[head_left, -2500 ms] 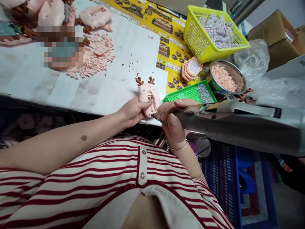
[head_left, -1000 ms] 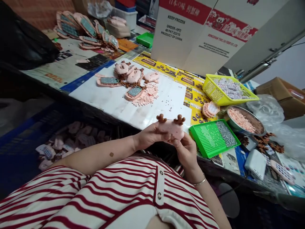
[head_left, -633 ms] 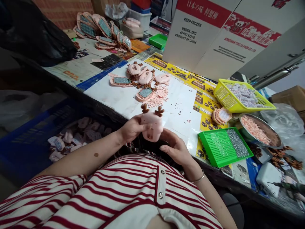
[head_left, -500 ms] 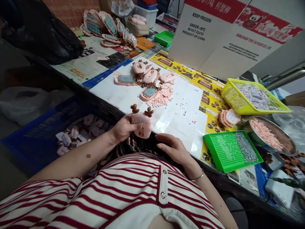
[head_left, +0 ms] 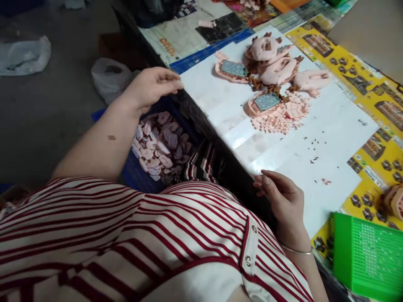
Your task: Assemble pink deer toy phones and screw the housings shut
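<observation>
My left hand hovers over a blue basket beside the table, fingers stretched out, holding nothing that I can see. Several pink plastic toy casings lie heaped in that basket. My right hand is at the table's front edge, loosely curled with fingers apart and nothing visible in it. On the white sheet sit pink reindeer-shaped casings with brown antlers. One opened casing shows a grey-blue panel. Beside it spreads a pile of small pink pieces.
A green perforated tray stands at the lower right. Tiny dark bits are scattered on the sheet. Yellow printed card runs along the right side. White plastic bags are at floor level on the left.
The pink reindeer casing has left my left hand, which has moved left to above the basket and opened. My view has turned left and down. The right hand stays near the table edge.
</observation>
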Motion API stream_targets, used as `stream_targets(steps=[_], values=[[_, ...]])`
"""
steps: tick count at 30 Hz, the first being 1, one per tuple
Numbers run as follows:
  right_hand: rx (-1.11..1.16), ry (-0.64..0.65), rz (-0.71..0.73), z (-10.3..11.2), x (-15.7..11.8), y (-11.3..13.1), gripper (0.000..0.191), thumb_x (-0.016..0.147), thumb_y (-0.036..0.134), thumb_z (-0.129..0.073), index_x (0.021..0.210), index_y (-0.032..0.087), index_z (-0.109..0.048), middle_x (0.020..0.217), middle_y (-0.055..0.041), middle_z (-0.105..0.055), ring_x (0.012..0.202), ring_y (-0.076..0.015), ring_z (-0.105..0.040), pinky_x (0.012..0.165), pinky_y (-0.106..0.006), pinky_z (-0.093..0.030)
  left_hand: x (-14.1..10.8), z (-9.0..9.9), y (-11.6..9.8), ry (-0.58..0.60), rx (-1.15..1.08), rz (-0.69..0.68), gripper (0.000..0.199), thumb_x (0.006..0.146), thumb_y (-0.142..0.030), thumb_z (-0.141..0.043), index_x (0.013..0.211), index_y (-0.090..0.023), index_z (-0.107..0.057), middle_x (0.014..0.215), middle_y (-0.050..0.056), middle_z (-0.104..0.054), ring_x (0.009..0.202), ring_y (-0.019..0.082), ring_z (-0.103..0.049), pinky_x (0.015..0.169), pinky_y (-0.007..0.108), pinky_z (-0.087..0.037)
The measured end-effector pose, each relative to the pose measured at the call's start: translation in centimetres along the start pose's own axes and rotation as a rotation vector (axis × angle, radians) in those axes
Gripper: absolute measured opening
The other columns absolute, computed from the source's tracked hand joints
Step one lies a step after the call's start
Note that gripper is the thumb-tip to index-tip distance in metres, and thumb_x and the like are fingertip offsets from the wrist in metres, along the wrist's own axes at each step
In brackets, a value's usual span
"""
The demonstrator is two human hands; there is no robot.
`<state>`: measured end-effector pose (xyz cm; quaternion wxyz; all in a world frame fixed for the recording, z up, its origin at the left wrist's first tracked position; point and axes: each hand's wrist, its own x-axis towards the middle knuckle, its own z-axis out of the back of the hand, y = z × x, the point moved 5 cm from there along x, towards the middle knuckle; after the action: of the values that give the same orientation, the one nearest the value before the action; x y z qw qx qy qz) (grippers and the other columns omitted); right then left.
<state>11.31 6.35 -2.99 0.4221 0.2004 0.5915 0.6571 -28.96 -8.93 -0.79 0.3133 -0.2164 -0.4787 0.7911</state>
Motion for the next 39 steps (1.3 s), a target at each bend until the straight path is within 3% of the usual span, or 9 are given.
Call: stream_targets(steps=[5, 9, 14, 20, 24, 29, 33, 36, 39], values=[[0.044, 0.003, 0.014, 0.3, -0.2, -0.6, 0.029, 0.076, 0.047, -0.084, 0.095, 0.025, -0.079, 0.076, -0.0046, -0.078, 0.062, -0.0173, -0.072, 0.045, -0.026, -0.058, 7.8, -6.6, -4.0, -0.073, 0.131, -0.251, 0.058, 0.081, -0.028, -0.082, 0.133, -0.014, -0.06, 0.143, 0.011, -0.062, 0.139, 0.029, -0.05, 0.121, 0.039, -0.033], [0.051, 0.014, 0.065, 0.5, -0.7, -0.9, 0.027, 0.08, 0.048, -0.079, 0.095, 0.025, -0.079, 0.074, -0.0042, -0.076, 0.059, -0.0157, -0.07, 0.044, -0.025, -0.058, 13.6, -11.9, -5.9, 0.112, 0.404, -0.31, 0.085, 0.064, -0.026, -0.09, 0.141, -0.011, -0.058, 0.147, 0.02, -0.057, 0.144, 0.041, -0.043, 0.123, 0.051, -0.023], [0.056, 0.021, 0.106, 0.6, -1.0, -0.9, 0.025, 0.084, 0.046, -0.075, 0.094, 0.024, -0.079, 0.074, -0.004, -0.074, 0.059, -0.0151, -0.069, 0.044, -0.025, -0.059, 15.1, -14.0, -5.8, 0.242, 0.431, -0.317, 0.077, 0.054, -0.028, -0.092, 0.126, -0.016, -0.07, 0.13, 0.016, -0.068, 0.133, 0.041, -0.052, 0.116, 0.048, -0.034], [0.083, 0.044, 0.092, 0.6, -0.9, -1.0, 0.029, 0.083, 0.05, -0.076, 0.092, 0.023, -0.078, 0.072, -0.004, -0.073, 0.059, -0.0154, -0.068, 0.046, -0.026, -0.059, 11.0, -9.9, -5.2, 0.098, 0.285, -0.351, 0.104, 0.055, -0.042, -0.095, 0.147, -0.015, -0.055, 0.142, 0.008, -0.061, 0.145, 0.037, -0.039, 0.127, 0.044, -0.009], [0.135, 0.059, 0.067, 0.5, -0.4, -1.0, 0.032, 0.08, 0.051, -0.078, 0.091, 0.021, -0.077, 0.071, -0.0033, -0.072, 0.059, -0.0144, -0.067, 0.048, -0.026, -0.059, 5.7, -8.7, -6.0, 0.045, 0.257, -0.377, 0.108, 0.059, -0.044, -0.094, 0.153, -0.016, -0.048, 0.149, 0.013, -0.056, 0.139, 0.035, -0.048, 0.12, 0.041, -0.03], [0.381, -0.053, -0.004, -1.0, 0.2, -0.6, 0.054, 0.07, 0.052, -0.086, 0.111, 0.023, -0.067, 0.08, 0.0019, -0.07, 0.057, -0.0109, -0.066, 0.05, -0.024, -0.058, -3.2, -15.0, -8.3, 0.237, 0.159, -0.522, 0.102, 0.071, -0.044, -0.086, 0.158, -0.02, -0.038, 0.143, 0.017, -0.059, 0.131, 0.032, -0.058, 0.114, 0.042, -0.042], [0.568, -0.136, 0.026, -1.0, 0.6, -1.0, 0.069, 0.062, 0.056, -0.089, 0.117, 0.029, -0.059, 0.097, 0.0013, -0.072, 0.07, -0.0142, -0.071, 0.058, -0.028, -0.062, -9.2, -20.6, -9.8, 0.392, 0.127, -0.613, 0.094, 0.071, -0.042, -0.086, 0.154, -0.027, -0.044, 0.15, 0.015, -0.054, 0.142, 0.035, -0.048, 0.122, 0.045, -0.034], [0.588, -0.244, 0.05, 1.1, -0.2, -1.5, 0.052, 0.064, 0.052, -0.089, 0.101, 0.025, -0.063, 0.084, 0.0038, -0.071, 0.064, -0.0118, -0.067, 0.059, -0.027, -0.061, -10.5, -22.3, -10.1, 0.521, -0.052, -0.493, 0.096, 0.07, -0.04, -0.088, 0.155, -0.028, -0.043, 0.146, 0.015, -0.057, 0.141, 0.034, -0.05, 0.12, 0.046, -0.038], [0.543, -0.178, 0.11, 2.6, -1.3, -1.0, 0.048, 0.066, 0.047, -0.089, 0.099, 0.025, -0.063, 0.072, 0.0068, -0.068, 0.056, -0.0105, -0.064, 0.054, -0.026, -0.058, -10.5, -23.2, -10.0, 0.789, -0.336, -0.209, 0.085, 0.073, -0.041, -0.086, 0.149, -0.025, -0.05, 0.142, 0.013, -0.061, 0.131, 0.03, -0.059, 0.107, 0.038, -0.05]])
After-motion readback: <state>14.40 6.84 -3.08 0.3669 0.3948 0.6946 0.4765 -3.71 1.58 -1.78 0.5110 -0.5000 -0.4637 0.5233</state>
